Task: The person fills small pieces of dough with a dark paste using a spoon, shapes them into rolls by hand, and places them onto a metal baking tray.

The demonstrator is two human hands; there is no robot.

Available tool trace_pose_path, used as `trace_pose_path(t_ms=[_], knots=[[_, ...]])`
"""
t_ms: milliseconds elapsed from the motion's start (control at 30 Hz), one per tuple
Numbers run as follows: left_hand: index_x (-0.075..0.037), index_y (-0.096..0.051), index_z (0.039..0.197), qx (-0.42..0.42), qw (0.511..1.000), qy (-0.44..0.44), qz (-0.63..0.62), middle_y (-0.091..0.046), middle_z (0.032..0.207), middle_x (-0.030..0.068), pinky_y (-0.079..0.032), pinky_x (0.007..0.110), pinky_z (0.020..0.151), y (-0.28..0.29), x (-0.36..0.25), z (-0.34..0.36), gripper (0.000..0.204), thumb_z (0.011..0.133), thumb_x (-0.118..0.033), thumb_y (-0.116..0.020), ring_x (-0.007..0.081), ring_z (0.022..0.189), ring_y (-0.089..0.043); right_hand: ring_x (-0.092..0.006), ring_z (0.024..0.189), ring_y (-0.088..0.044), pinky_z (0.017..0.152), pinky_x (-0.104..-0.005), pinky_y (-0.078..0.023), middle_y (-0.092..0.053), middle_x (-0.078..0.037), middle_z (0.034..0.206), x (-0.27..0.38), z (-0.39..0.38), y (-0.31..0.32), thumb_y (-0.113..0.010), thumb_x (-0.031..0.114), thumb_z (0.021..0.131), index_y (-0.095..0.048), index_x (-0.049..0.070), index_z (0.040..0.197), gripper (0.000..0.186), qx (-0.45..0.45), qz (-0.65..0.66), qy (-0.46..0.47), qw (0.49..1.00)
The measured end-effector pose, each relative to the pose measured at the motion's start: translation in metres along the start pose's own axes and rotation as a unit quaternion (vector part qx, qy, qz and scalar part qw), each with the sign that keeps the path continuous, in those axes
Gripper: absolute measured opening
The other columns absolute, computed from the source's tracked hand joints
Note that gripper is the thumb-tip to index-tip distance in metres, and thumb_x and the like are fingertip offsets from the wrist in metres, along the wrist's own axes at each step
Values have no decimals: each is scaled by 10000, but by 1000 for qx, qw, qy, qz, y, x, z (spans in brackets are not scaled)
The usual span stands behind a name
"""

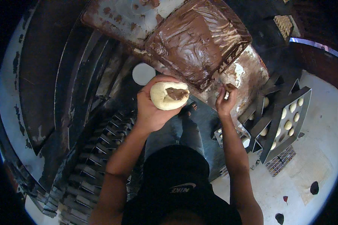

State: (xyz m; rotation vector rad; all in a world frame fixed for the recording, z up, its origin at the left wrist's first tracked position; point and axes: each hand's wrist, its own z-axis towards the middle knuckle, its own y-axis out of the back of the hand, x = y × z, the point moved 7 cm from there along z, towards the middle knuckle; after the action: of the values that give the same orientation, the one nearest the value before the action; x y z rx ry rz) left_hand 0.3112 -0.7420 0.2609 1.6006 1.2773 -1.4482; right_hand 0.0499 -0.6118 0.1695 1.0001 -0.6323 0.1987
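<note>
My left hand (151, 107) is wrapped round a pale, round bun (163, 102), which it holds up over my legs. A smear of brown chocolate paste (177, 93) sits on the bun's top right side. To the right, my right hand (226, 100) has its fingers pinched together on a small brown thing, too small and partly hidden to name. That hand is over the smeared worktop (248, 71), just off the near right corner of a big tray (232, 64). Thick, glossy chocolate paste (189, 43) fills the tray, its surface ridged and uneven.
A white round tub or lid (144, 74) is just beyond my left hand. Metal baking trays (305, 107) with pale dough pieces (288, 125) stand stacked at the right. Dark metal racks (90, 168) line the left side. A chocolate-smeared board (127, 18) lies at the far side.
</note>
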Motion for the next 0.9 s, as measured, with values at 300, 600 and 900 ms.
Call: trace_pose_path(t_ms=[300,600,900], knots=[[-50,-690,1092,165,959,-191,125,-708,1121,148,-566,376,903,-92,-42,-42,572,614,-96,-1002,244,1031,-698,-212,1135,-658,1034,-374,-492,-716,-158,1225,96,-28,57,-767,94,947,-700,-40,1176,273,123,657,-257,698],[-74,-713,1221,195,903,-282,257,-598,1464,158,-527,403,1011,-252,-78,-129,482,775,-211,-831,290,1231,-667,-290,1040,-609,956,-420,-501,-657,-89,1040,122,-24,290,-860,34,729,-778,58,1012,296,6,380,-43,924],[-105,-701,1320,308,764,-384,417,-479,1582,222,-483,408,1070,-388,-117,-231,621,737,-230,-874,327,1355,-595,-165,1027,-650,827,-266,-582,-590,-82,1096,83,-80,429,-840,-86,769,-693,8,1017,303,-79,231,-47,969]])
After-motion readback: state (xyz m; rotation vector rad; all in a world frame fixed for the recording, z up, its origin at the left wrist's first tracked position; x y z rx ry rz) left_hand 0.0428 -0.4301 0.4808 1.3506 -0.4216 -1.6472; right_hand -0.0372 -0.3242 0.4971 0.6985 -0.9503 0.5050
